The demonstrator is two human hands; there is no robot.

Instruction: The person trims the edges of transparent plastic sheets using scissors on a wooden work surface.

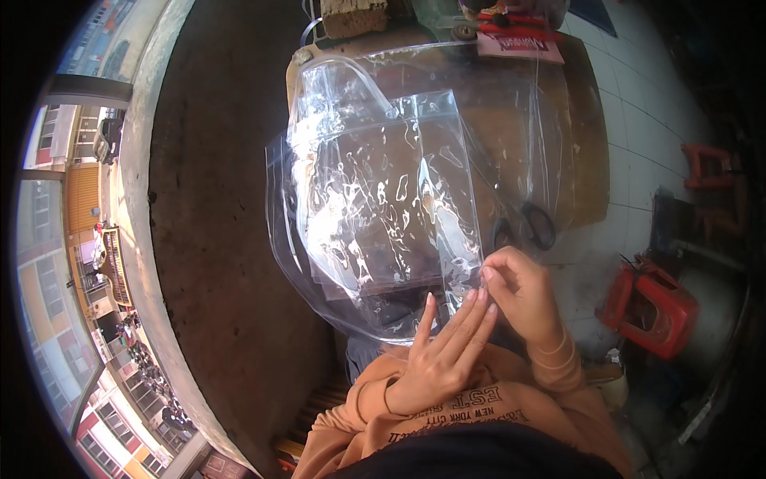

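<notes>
Clear, glossy plastic sheeting [383, 191] lies in overlapping layers before me, with bright glare and creases over it. A narrow folded strip runs along its right side. My left hand [447, 351] lies open, its fingers stretched out on the near right corner of the plastic. Close beside those fingertips, my right hand [523, 291] pinches the edge of the sheeting between thumb and forefinger. Scissors with dark handles [536, 226] lie just beyond my right hand, their blades partly under or behind clear plastic; which of the two I cannot tell.
Beneath the plastic is a worn brown tabletop [586, 136]. A brick-like block [353, 17] and a red-and-pink packet [520, 44] sit at its far side. A red plastic stool [650, 311] stands on the tiled floor to the right. A dark wall ledge [215, 199] runs along the left.
</notes>
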